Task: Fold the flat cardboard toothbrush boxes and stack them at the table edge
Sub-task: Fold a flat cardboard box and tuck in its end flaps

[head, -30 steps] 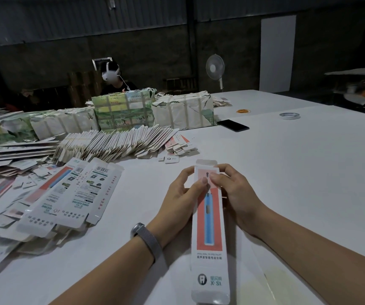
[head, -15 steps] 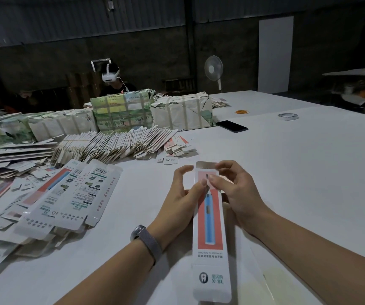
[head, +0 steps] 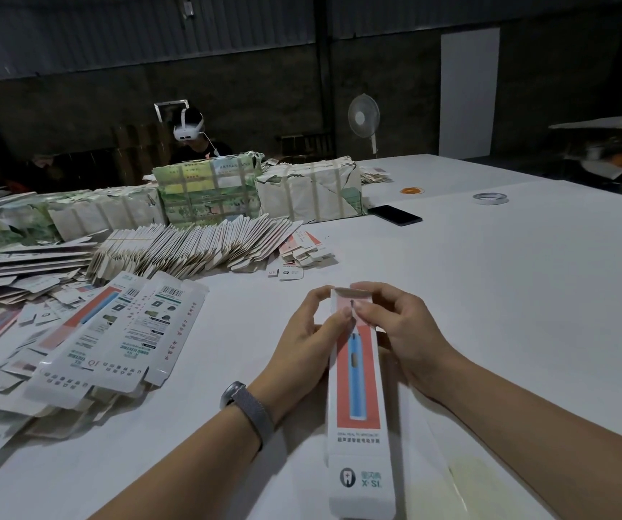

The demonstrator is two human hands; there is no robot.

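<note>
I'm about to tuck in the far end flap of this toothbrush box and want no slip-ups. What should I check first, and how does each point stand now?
1. Both hands on the far end: ok. The left hand and right hand pinch the toothbrush box there.
2. Far flap free to fold: ok, it sticks out past the fingertips.
3. Box opened into a tube: ok, a side wall shows.
4. Near end closed: cannot tell.
5. Table bare beyond the box: ok.
6. Flat boxes kept apart: ok, they lie to the left.
</note>
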